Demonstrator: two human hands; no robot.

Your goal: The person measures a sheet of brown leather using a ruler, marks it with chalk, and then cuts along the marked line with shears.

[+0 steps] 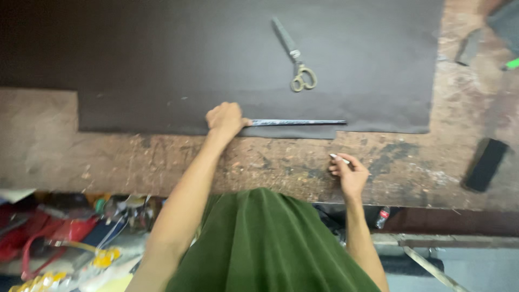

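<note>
two hands: left hand point(224, 120) fingers press metal ruler point(297, 123) end onto dark sheet point(162, 65); right hand point(350, 173) fingers pinch chalk point(339, 158).

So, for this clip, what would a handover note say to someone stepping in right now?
Left hand: pressed on the end of a metal ruler lying along the near edge of the dark sheet.
Right hand: off the sheet, over the worn workbench, with a grip on a small white marking stick.
Scissors: lying closed on the sheet, untouched.
Done: sheet spread flat, ruler placed.
Left: no line or cut is visible along the ruler.
</note>
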